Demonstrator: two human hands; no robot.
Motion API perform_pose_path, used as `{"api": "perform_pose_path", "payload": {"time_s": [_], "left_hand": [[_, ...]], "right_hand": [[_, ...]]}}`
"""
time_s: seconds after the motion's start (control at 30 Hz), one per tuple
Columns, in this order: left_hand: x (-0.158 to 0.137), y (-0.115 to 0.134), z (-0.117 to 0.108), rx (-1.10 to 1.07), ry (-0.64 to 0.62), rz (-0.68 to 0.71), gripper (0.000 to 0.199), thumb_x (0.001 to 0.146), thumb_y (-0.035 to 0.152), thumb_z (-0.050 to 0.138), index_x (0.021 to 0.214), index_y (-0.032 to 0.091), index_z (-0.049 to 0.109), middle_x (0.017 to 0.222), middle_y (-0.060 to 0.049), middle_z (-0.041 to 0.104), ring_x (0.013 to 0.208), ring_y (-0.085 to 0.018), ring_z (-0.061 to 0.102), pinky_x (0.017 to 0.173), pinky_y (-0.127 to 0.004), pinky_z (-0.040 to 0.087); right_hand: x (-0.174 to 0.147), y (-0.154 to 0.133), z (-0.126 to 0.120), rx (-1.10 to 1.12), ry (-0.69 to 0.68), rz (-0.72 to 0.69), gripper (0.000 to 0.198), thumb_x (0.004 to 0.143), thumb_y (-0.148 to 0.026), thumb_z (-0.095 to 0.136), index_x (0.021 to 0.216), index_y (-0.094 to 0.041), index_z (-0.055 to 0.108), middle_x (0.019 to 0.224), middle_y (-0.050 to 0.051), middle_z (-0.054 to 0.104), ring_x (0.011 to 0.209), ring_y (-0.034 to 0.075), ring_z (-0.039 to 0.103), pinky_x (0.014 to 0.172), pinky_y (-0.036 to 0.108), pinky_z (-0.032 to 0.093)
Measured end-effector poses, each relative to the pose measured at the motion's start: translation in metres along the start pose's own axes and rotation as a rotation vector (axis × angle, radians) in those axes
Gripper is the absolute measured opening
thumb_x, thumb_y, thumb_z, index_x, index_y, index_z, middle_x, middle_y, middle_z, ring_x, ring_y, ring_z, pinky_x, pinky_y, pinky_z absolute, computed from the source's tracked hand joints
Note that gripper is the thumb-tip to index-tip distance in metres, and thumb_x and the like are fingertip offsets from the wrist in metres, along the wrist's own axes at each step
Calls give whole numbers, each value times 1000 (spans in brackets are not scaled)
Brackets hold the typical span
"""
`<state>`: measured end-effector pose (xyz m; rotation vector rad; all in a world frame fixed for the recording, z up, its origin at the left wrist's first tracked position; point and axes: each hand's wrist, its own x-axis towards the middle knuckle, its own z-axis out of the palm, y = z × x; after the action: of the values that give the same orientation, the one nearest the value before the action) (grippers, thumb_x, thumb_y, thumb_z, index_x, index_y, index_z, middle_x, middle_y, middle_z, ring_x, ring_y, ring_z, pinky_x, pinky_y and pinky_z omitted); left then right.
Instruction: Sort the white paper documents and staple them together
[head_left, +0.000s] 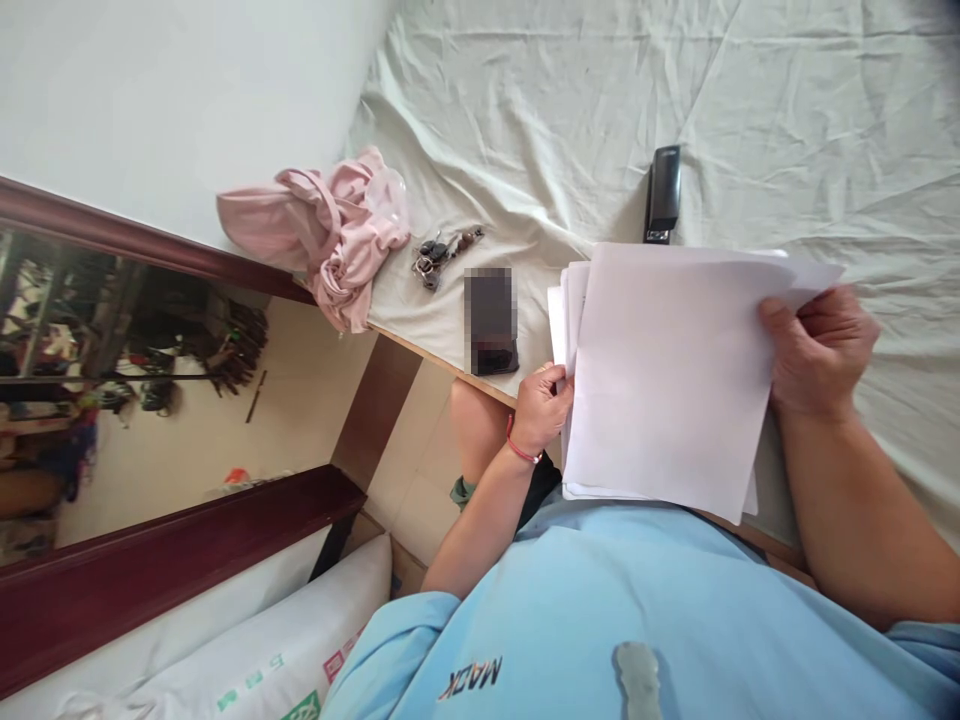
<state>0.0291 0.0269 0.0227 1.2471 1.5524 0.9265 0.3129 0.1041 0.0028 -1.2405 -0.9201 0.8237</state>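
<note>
Both left hand [541,408] and right hand [823,352] are clamped on the loose stack of papers [671,375], one at each side! It's up in front of the blue shirt [637,580], over the near edge of the cloth-covered table [540,120]. Just beyond sits the black stapler [664,190]; away left, a pixelated dark item [491,315], keys [435,260] and crumpled pink cloth [341,225].

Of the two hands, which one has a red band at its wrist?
The left hand: it wears the red band and holds the papers by their left edge. The right hand, holding their right side, shows no band.
</note>
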Motion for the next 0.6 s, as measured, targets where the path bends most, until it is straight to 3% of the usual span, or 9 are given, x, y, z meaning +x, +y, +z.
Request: {"api": "perform_pose_path", "payload": {"time_s": [0.17, 0.3, 0.47, 0.6], "left_hand": [[0, -4, 1, -142, 69, -105, 33, 76, 47, 85, 75, 17, 72, 74, 1, 66, 73, -14, 58, 75, -27, 49], [0, -3, 4, -221, 95, -190, 43, 67, 51, 91, 88, 15, 78, 81, -2, 75, 78, -18, 66, 79, -31, 55], [0, 4, 3, -168, 111, -165, 50, 78, 64, 78, 83, 15, 77, 75, -2, 72, 72, -15, 60, 70, -28, 51], [-2, 10, 0, -138, 104, -185, 55, 83, 68, 72, 68, 15, 64, 62, 3, 55, 62, -10, 44, 58, -24, 38]], "right_hand": [[-2, 1, 1, -32, -30, -1, 33, 64, -48, 90, 81, -26, 71, 81, 1, 68, 69, 17, 58, 68, 38, 51], [-2, 3, -1, -83, -1, -8, 26, 68, -44, 87, 79, -29, 70, 80, 0, 68, 74, 21, 62, 74, 42, 54], [4, 9, 0, -20, 119, -121, 22, 70, -42, 86, 84, -29, 74, 89, 1, 74, 89, 26, 70, 93, 51, 57], [7, 8, -1, 143, 100, -82, 23, 66, -35, 88, 87, -30, 79, 90, -2, 75, 89, 20, 70, 97, 45, 59]]}}
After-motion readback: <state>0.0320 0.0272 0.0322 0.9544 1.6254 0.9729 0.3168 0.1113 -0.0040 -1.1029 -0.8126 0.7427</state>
